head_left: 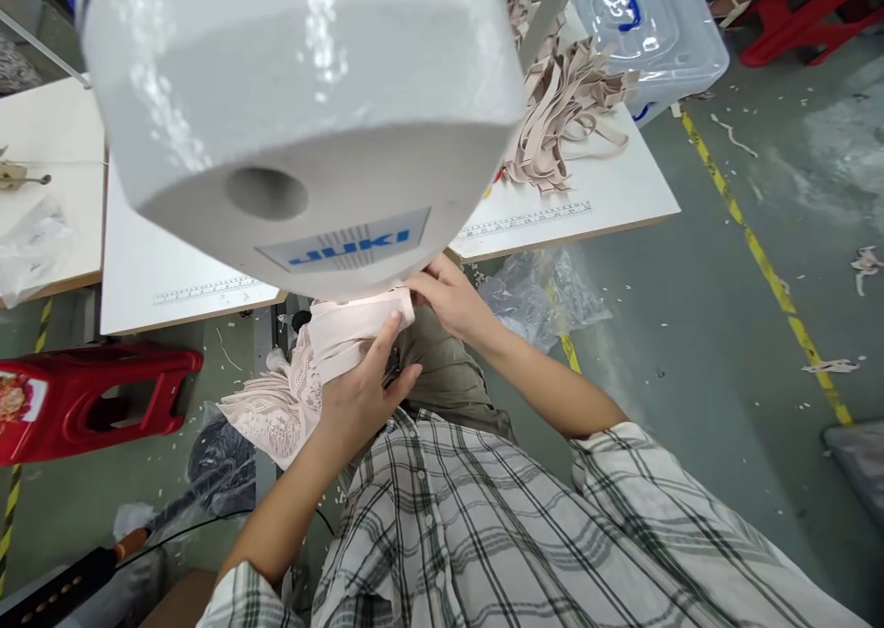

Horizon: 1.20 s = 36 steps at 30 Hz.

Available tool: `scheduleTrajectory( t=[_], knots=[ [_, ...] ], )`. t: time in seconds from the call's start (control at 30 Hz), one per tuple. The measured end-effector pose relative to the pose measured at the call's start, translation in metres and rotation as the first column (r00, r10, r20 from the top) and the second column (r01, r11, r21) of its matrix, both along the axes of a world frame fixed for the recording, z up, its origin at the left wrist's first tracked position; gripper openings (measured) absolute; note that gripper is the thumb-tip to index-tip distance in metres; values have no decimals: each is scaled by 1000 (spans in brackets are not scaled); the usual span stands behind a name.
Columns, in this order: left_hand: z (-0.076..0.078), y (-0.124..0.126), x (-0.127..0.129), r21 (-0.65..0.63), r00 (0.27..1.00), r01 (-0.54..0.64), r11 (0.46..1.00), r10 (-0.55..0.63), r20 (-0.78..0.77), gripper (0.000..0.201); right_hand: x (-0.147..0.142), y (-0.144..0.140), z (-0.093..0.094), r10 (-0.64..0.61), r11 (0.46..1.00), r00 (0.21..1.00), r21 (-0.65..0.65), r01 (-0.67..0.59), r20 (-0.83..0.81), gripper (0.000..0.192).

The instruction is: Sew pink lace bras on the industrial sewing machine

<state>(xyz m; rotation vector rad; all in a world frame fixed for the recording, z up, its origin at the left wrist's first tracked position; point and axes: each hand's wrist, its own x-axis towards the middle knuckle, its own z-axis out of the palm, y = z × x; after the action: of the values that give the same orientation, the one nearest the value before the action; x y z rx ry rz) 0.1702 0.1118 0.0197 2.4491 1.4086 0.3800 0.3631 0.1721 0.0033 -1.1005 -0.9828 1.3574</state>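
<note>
A pale pink garment [355, 329], with a smooth band and a gathered lace part [280, 402], lies under the front of a white JUKI sewing machine [331, 177]. My left hand [363, 389] holds the band, its index finger stretched across the top and the thumb apart. The other left fingers are hidden by the cloth. At the band's right end, my right hand [452, 304] pinches the edge, with its fingertips close below the machine head. The lace hangs to the left of my left wrist. The machine head hides the needle area.
Beige fabric strips [552, 112] lie heaped on the white table [622, 204], beside a clear lidded bin [663, 29]. A red stool [103, 398] stands at left. Crumpled plastic [545, 296] and scraps lie on the floor. Another person's foot [728, 6] shows at top right.
</note>
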Motion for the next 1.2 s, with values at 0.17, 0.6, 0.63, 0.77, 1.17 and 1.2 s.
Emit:
scheduleTrajectory(
  t=[0.17,0.6,0.63,0.77,1.17,1.2],
  knots=[
    [12,6,1,-31,996,-48,998,46,-73,71,6,14,2,-34,989,973,150,-1,228,21],
    [16,15,-5,-51,995,-75,996,71,-77,74,7,33,0,-132,939,856,339,-53,500,16],
    [17,16,-5,-57,994,-77,995,72,-77,74,7,33,1,-127,942,857,331,-54,500,17],
    [17,17,-6,-72,994,-77,994,71,-78,75,7,31,4,-117,951,856,305,-49,504,19],
    [16,18,-8,-58,996,-44,997,40,-75,74,7,30,8,-104,958,851,282,-54,515,20],
    [16,18,-8,-52,996,-44,998,40,-73,73,7,30,9,-107,958,851,284,-51,514,20]
  ],
)
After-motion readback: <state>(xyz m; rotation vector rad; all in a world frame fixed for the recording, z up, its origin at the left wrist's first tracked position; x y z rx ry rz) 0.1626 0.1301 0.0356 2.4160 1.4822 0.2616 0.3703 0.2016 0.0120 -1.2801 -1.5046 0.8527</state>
